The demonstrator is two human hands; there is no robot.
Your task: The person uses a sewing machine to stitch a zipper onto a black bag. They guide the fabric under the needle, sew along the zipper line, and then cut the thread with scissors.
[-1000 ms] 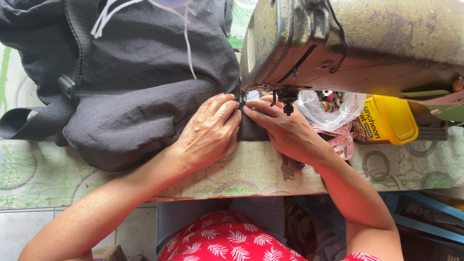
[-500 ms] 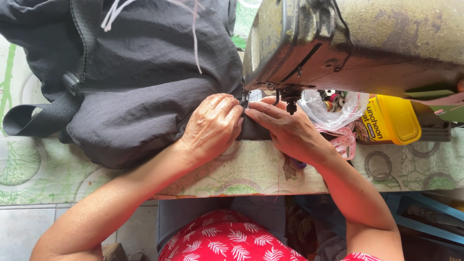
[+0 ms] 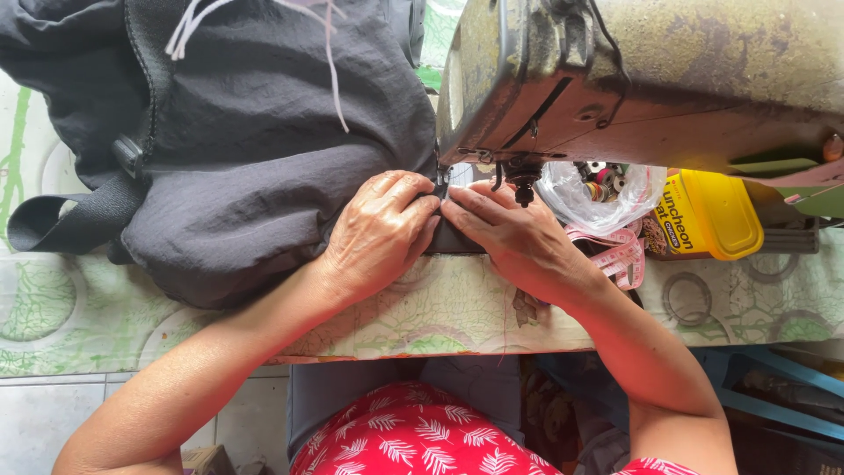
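A bulky dark grey fabric bag with a black strap and white cords lies on the table left of an old sewing machine. My left hand presses flat on the bag's edge beside the needle and presser foot. My right hand rests just right of it, fingertips pinching the same dark fabric edge under the machine head. The two hands' fingertips nearly touch. The stitched seam itself is hidden by the fingers.
A clear plastic bag of bobbins, a yellow tin and a pink measuring tape lie under the machine arm. The table has a green patterned cover. Blue frame parts sit below at right.
The view has shifted slightly. Both hands stay at the needle with the fabric edge; the left fingers have closed in a little toward the right hand.
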